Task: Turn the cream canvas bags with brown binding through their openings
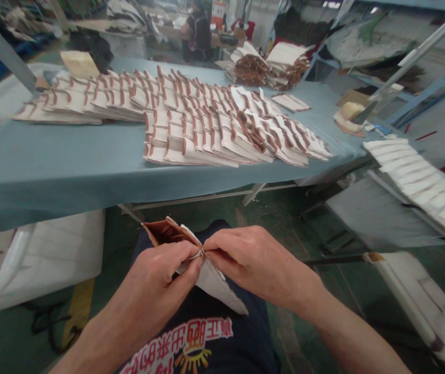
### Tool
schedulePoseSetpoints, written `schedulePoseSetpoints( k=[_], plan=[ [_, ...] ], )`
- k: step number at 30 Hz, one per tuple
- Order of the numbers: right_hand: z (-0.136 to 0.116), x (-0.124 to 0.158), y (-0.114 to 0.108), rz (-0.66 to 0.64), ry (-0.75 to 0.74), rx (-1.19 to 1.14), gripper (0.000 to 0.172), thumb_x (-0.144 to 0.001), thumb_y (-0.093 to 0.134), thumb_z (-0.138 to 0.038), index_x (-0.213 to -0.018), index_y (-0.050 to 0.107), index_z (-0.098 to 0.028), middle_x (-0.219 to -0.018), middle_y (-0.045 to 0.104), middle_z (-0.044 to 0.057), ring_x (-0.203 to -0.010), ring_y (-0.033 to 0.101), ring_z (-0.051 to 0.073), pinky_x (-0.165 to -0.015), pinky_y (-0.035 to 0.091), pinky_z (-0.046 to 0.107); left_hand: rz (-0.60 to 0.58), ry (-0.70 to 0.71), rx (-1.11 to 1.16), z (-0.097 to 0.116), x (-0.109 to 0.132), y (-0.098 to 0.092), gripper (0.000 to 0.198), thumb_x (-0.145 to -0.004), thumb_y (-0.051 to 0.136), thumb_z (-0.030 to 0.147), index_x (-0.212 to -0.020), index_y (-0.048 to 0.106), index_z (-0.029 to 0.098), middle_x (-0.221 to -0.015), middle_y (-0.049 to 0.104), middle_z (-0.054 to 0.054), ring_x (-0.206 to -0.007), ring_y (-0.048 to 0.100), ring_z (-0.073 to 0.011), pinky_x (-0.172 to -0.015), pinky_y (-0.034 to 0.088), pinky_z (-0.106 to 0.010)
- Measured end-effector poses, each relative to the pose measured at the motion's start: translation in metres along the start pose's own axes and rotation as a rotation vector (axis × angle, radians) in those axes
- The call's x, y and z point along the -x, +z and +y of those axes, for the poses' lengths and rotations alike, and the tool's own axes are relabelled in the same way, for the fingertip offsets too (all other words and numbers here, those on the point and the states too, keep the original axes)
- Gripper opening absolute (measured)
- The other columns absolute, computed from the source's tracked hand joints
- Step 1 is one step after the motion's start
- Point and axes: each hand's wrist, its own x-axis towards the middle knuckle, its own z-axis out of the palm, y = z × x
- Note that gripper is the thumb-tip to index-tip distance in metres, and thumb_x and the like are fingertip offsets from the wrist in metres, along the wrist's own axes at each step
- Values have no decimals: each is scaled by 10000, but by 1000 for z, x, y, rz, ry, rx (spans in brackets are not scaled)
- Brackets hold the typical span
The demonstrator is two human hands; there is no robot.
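A folded leather-like piece [224,291], white outside and brown inside, is held over my lap. My left hand [163,275] is closed in a pinch on its edge, thumb against fingers. Right beside that, my right hand [251,259] pinches the same edge, so the fingertips of both hands nearly touch. The brown inside gapes at the upper left of the piece, while a white flap hangs toward the lower right. Fingers cover the exact spot being pinched.
Ahead stands a table with a blue-grey cover [70,156], bearing overlapping rows of similar white-and-brown pieces [214,137]. Taller stacks [251,70] sit at its back. A white bin [66,254] is below left; white strips [428,182] lie at right. A person [199,31] is in the background.
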Motion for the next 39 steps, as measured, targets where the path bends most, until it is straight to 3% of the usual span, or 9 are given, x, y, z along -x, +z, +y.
schedulePoseSetpoints(
  k=[8,12,16,20,25,30,33,36,39],
  plan=[
    [6,4,5,57,161,-338,141,-893,668,-37,-818,713,-147,-688,667,-46,-614,606,79,-611,375,205,-31,-88,95,9,-11,5,258,-904,515,227,-698,669,206,-619,652,55,-564,588,-116,-572,422,-231],
    [14,-4,12,16,284,-575,129,-865,633,-90,-765,662,-165,-635,576,-69,-576,501,71,-553,336,195,-84,-203,184,-2,-11,6,228,-856,504,283,-709,658,201,-679,652,20,-646,581,-156,-605,429,-260],
    [21,-10,17,-68,370,-764,93,-883,639,-189,-797,669,-170,-674,609,-48,-605,519,92,-528,348,195,-131,-285,343,-12,-10,5,267,-879,528,375,-765,682,190,-770,689,-13,-731,608,-188,-675,480,-286],
    [21,-11,16,-80,338,-750,117,-894,629,-180,-786,671,-170,-672,603,-50,-610,516,88,-542,359,190,-144,-332,352,-13,-9,4,342,-942,543,450,-798,704,185,-785,695,-21,-751,610,-196,-673,475,-289],
    [18,-17,9,-96,301,-675,136,-872,616,-91,-773,660,-174,-642,580,-75,-582,496,75,-552,361,185,-117,-291,315,-10,-8,5,342,-974,508,408,-804,707,187,-756,663,-4,-724,574,-178,-660,459,-280],
    [16,-24,7,-124,215,-448,146,-841,640,-60,-761,636,-182,-631,557,-76,-583,489,79,-567,319,204,-44,-303,233,-11,-8,6,272,-884,509,344,-725,665,188,-672,574,21,-652,501,-156,-610,387,-272],
    [18,-29,8,-117,90,-296,145,-810,632,-41,-768,625,-179,-665,566,-60,-609,494,84,-593,301,225,-39,-341,312,-14,-7,5,242,-839,540,354,-705,648,184,-681,569,16,-657,493,-153,-608,383,-265],
    [23,-33,7,-167,36,-436,110,-845,610,-78,-813,632,-181,-675,562,-63,-605,494,82,-585,344,203,-83,-374,526,-18,-5,2,276,-843,618,404,-684,642,179,-666,572,16,-628,482,-137,-587,394,-245],
    [23,-32,5,-213,123,-636,78,-933,614,-177,-873,664,-173,-671,578,-66,-590,504,80,-559,388,182,-83,-411,685,-19,-3,-2,296,-874,680,421,-724,703,167,-696,655,-6,-628,526,-133,-593,435,-228]
  ],
)
